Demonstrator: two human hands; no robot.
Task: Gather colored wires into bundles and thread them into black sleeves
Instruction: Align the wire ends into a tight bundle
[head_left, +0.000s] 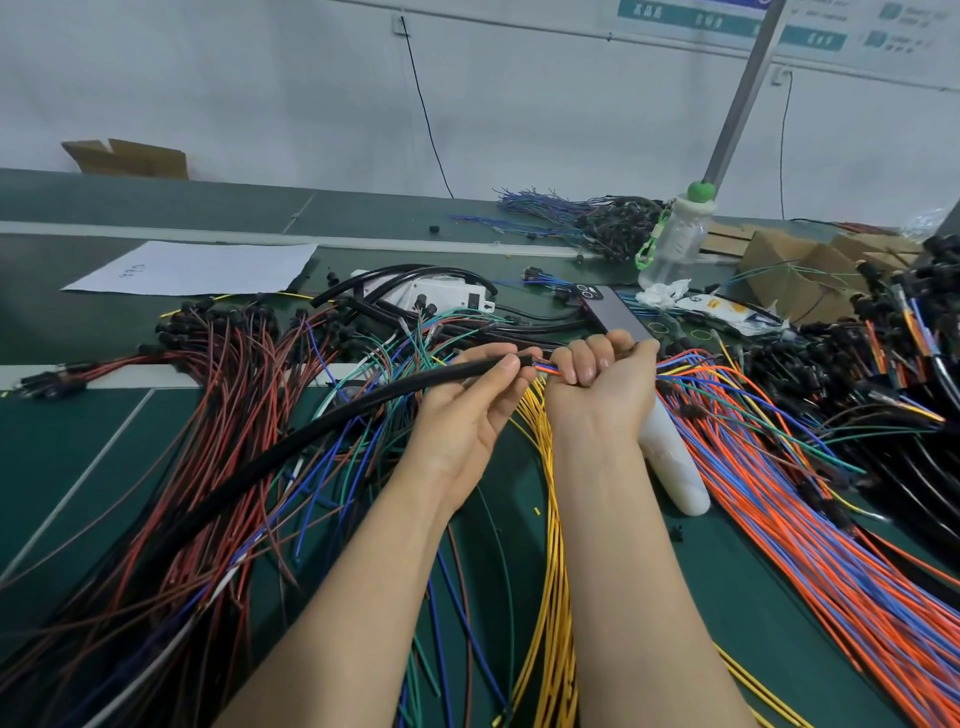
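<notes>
Left hand (467, 410): thumb and fingertips pinch the open end of the black sleeve (384, 396), which trails left over the green bench (78, 467). Right hand (602, 374): fist closed round the orange-and-blue wire bundle (545, 370), whose tips meet the sleeve mouth. Beneath: yellow wires (545, 519). Left: red wires (208, 415). Behind: phone (613, 312), clear bottle (675, 239).

The left hand (470, 410) pinches a black sleeve (291, 441); the right hand (602, 379) grips a wire bundle (545, 370) at its mouth.
</notes>
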